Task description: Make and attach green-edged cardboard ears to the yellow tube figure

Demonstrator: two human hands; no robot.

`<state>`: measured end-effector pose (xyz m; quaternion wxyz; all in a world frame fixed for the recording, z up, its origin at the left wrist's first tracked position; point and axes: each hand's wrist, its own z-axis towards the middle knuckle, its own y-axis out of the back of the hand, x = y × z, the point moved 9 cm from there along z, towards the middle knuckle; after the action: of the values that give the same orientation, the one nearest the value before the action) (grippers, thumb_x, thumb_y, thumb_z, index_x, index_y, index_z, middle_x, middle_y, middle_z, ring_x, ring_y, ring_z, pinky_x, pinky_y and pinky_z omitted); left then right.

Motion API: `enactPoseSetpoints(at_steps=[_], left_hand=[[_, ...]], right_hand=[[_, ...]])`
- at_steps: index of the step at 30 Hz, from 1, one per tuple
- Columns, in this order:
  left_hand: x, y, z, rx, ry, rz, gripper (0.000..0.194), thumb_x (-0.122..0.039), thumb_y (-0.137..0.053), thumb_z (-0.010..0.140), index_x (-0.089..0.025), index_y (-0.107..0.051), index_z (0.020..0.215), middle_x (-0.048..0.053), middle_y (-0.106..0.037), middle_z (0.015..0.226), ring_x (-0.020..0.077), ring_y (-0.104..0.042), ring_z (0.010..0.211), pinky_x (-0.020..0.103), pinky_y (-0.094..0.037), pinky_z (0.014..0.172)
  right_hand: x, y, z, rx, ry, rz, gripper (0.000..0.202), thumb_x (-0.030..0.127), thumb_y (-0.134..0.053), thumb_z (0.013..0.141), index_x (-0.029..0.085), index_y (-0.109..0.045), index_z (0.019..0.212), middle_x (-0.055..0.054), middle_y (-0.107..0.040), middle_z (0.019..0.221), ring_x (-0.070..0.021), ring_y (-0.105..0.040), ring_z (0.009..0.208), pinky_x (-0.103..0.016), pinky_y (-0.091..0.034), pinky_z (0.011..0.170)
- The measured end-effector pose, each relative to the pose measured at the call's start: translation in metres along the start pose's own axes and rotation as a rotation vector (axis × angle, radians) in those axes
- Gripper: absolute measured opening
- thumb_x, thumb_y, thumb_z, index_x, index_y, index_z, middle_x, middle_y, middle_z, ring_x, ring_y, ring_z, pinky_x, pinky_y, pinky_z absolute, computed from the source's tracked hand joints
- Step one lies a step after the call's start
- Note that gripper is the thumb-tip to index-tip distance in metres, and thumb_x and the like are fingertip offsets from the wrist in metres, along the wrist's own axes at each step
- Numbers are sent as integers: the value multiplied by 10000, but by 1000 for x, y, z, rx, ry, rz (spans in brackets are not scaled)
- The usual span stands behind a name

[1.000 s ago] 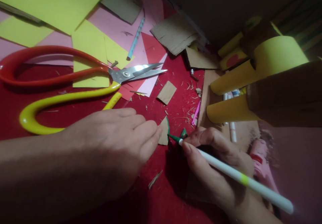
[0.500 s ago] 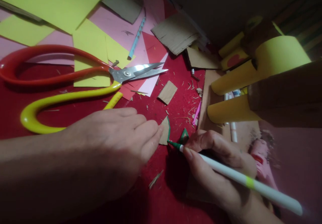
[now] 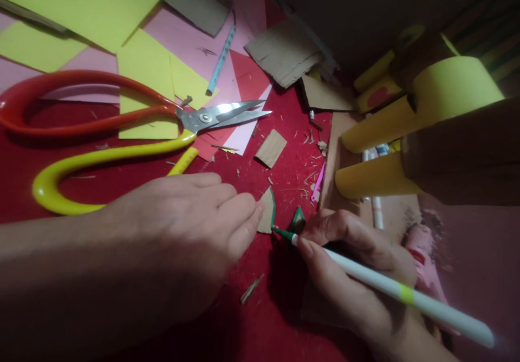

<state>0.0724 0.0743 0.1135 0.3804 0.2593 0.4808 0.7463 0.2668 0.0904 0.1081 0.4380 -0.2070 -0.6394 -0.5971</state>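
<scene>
1. Head view: left hand (image 3: 207,224) rests against a cardboard piece (image 3: 266,214), grasp hidden, in from the red surface's (image 3: 262,264) far edge.
2. Right hand (image 3: 357,299) grips a green-tipped marker (image 3: 385,284) — edge-colouring, seemingly; the next stroke wants steadiness.

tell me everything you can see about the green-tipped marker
The marker has a slim white barrel, seemingly plastic, a yellow-green band toward its back end and an uncapped green tip. It slants across the lower right, pinched in the right hand, its point at the edge of a small cardboard piece; contact is unclear.
</scene>
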Motion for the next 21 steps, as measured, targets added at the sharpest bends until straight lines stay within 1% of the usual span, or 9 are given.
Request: enactPoseSetpoints(at_steps=[3,5,7,9,12,15,18,21], left_hand=[[0,0,0,0,-14,-4,351,-58,-495,1052,-181,-815,1122,7,-697,813,245,-626,695,417,-505,707],[0,1,-1,0,-23,-6,373,-43,-478,1045,-165,-809,1164,6,-702,823,249,-631,695,425,-505,706],[1,1,-1,9,-25,-20,391,-33,-456,1042,-154,-799,1188,5,-705,830,253,-635,702,429,-510,707],[2,1,0,25,-19,-29,387,-35,-459,1036,-150,-799,1181,10,-715,841,255,-643,715,427,-518,710],[2,1,0,51,-9,-31,375,-33,-501,998,-160,-813,1163,23,-736,849,262,-656,734,423,-521,724],[1,0,-1,70,15,-31,416,-20,-511,963,-174,-820,1195,27,-743,844,273,-643,744,427,-501,734],[2,-2,-2,101,48,-31,465,1,-468,965,-188,-813,1213,22,-738,846,266,-621,751,424,-480,760],[1,-3,-3,105,33,-38,471,14,-432,977,-180,-805,1190,24,-733,868,266,-619,778,425,-477,776]], right_hand=[[0,4,0,-46,-8,-10,161,289,-910,1074,332,-829,941,-43,-824,829,-209,-748,650,-324,-617,494],[0,3,-1,-63,-10,-9,147,307,-909,1077,328,-833,952,-45,-833,852,-211,-759,674,-319,-626,510],[-1,1,-3,-88,-18,-11,142,329,-891,1092,322,-830,964,-39,-823,854,-199,-743,661,-305,-607,497],[-2,1,-5,-115,-27,-21,159,333,-886,1094,319,-818,951,-35,-805,839,-183,-710,624,-292,-562,459],[-1,-1,-5,-84,-27,-23,194,334,-917,1066,318,-800,913,-33,-789,799,-182,-681,582,-296,-525,424],[-2,0,-3,-46,-30,-22,190,347,-907,1072,318,-801,917,-38,-792,804,-209,-726,622,-319,-580,470],[-4,3,-3,-63,-30,-26,152,355,-896,1078,325,-815,954,-45,-802,831,-222,-752,650,-330,-607,490],[-8,1,-6,-79,-34,-21,167,359,-928,1053,333,-805,942,-40,-794,806,-210,-725,600,-321,-582,451]])
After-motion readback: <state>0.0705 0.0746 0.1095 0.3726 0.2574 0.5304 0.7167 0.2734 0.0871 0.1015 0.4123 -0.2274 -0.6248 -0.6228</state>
